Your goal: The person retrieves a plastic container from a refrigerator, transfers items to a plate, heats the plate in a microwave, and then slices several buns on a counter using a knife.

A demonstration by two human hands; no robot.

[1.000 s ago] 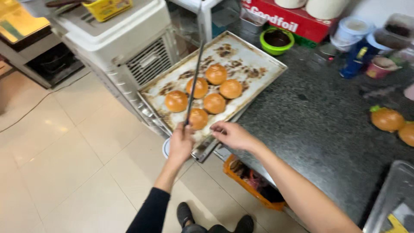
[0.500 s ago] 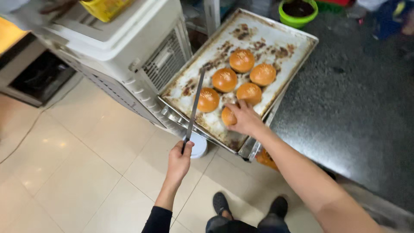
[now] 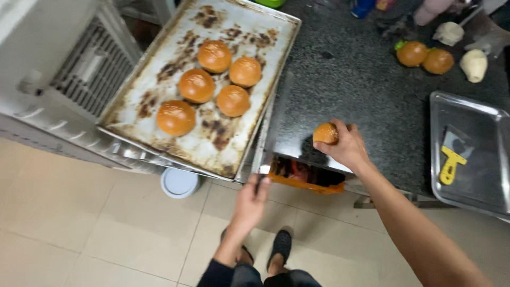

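Note:
My right hand [image 3: 348,150] holds a round golden bun [image 3: 325,133] just above the dark speckled counter [image 3: 361,90], near its front edge. My left hand [image 3: 253,199] grips the handle of a long knife [image 3: 264,143]; its blade runs up between the counter and the right edge of a worn, stained baking tray [image 3: 223,143]. Several more buns [image 3: 213,79] sit in a cluster on that tray, to the left of both hands.
Two buns [image 3: 425,57] and pale lumps [image 3: 473,64] lie at the counter's far right. A steel tray [image 3: 478,175] with a yellow scraper [image 3: 450,165] is at right. A white vented appliance [image 3: 79,69], a white round lid [image 3: 179,182] and an orange crate [image 3: 305,178] are below.
My right hand lifted a bun off the tray and carried it right over the counter. My left hand with the knife moved right, to the tray's right edge.

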